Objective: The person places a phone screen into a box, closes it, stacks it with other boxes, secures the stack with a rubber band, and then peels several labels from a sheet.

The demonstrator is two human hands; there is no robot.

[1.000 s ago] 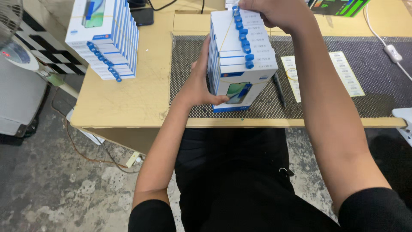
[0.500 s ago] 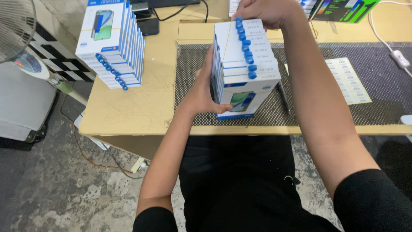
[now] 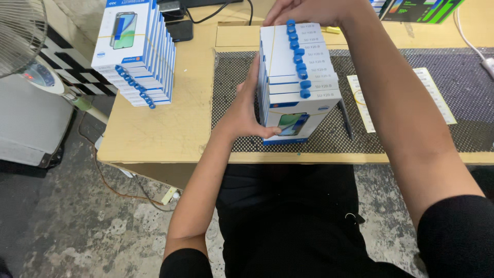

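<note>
The left hand (image 3: 247,116) and right hand (image 3: 309,11) each keep a clenched grip on the ends of a row of phone boxes (image 3: 297,85) on the black mat (image 3: 411,67); its long axis runs away from the person. Left of the grip, well apart, a second box stack (image 3: 136,56) stands on the desk (image 3: 164,128).

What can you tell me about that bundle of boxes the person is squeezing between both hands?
The bundle of boxes is a row of about ten slim white cardboard phone boxes with blue edges and blue hang tabs, standing on the black perforated mat. The front box shows a phone picture. The left hand presses its near end, the right hand its far end.
</note>
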